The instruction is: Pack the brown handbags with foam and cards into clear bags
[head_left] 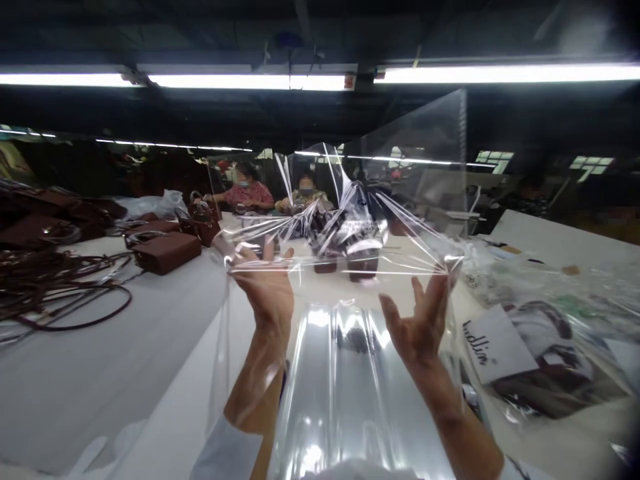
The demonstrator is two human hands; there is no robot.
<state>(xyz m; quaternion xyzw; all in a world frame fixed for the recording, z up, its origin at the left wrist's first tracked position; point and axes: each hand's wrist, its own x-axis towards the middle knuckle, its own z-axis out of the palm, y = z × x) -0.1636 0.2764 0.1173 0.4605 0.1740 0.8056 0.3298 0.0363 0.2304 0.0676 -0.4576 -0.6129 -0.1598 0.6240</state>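
Observation:
A clear plastic bag (pixel 415 133) is stretched in front of me, with both my hands inside it. My left hand (pixel 265 287) is palm up, its fingers spread against the bag's left corner. At the opposite corner, my right hand (pixel 420 320) has its thumb and fingers apart and pushes the film outward. Taut creases run between the two corners. Beneath my forearms lies a pile of flat, shiny clear plastic bags (pixel 345 400). Through the film I see a dark brown item (pixel 363 263) on the table, partly hidden by glare.
Brown handbags (pixel 167 250) and a heap of brown straps (pixel 65 287) cover the left side of the white table (pixel 165 347). At right lies a plastic-wrapped brown handbag (pixel 550 387) with a white card (pixel 497 343). Co-workers (pixel 247 190) sit across the table.

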